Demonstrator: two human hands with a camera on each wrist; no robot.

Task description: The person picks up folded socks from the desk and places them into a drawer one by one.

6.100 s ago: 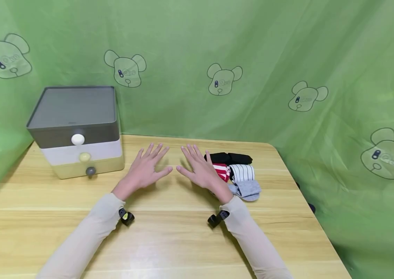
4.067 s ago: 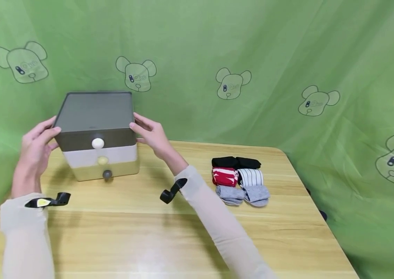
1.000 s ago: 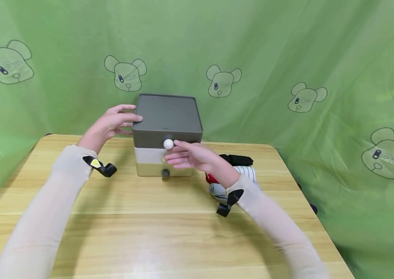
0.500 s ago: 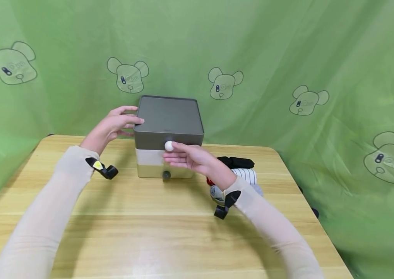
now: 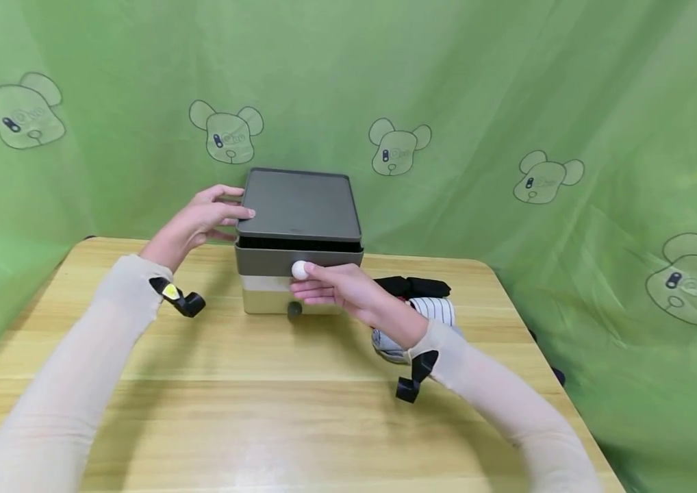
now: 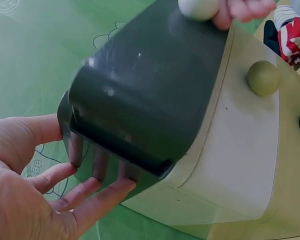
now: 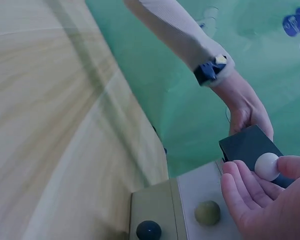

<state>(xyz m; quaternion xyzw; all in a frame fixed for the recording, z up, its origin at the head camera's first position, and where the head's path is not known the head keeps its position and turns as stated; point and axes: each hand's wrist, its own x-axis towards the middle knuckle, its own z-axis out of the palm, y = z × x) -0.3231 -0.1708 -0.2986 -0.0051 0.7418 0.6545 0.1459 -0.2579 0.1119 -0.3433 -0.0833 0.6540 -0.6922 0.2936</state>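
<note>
Grey plastic shows a new dark gap: the top drawer (image 5: 299,259) of the little chest (image 5: 298,241) now stands slightly out from under its lid, where half a second ago its front sat flush with the two drawers below. So the pull has begun, and the drawer is only a sliver open, its inside not yet visible. The chest sits near the back middle of the wooden table (image 5: 262,418).

The right hand (image 5: 339,291) has its grip closed on the white knob (image 5: 300,270), thumb above and fingers curled beneath it. The left hand (image 5: 197,222) lies with straight fingers pressed against the chest's left side near the top, holding it steady; the left wrist view shows the fingertips (image 6: 97,167) tucked under the dark upper edge.

Below the white knob are an olive knob (image 6: 263,78) and a dark knob (image 5: 294,309), both drawers shut. Just right of the chest lie folded socks (image 5: 431,308).
</note>
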